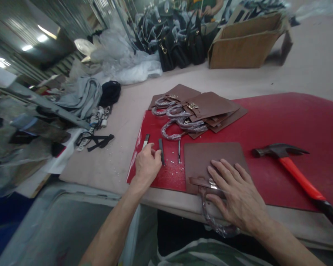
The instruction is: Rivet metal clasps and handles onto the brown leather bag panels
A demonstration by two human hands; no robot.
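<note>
My right hand (238, 195) lies spread over a brown leather panel (211, 159), pressing it to the red mat. Beside its fingers are a metal clasp (212, 183) and a short strap. A plastic-wrapped handle (211, 218) hangs from the panel over the table's front edge. My left hand (148, 162), loosely curled with thumb and forefinger a little apart, is close to a dark slim tool (161, 150). Just beyond its knuckles a blade-like tool (146, 139) shows, partly hidden. A thin metal rod (179, 152) lies farther right, with tiny pale bits around it.
A claw hammer (291, 166) with a red handle rests on the red mat (283, 122) at right. Several brown leather pieces with wrapped handles (205, 107) are piled behind. Farther back are black bags (180, 44), a cardboard box (241, 48) and another person's hand (208, 10).
</note>
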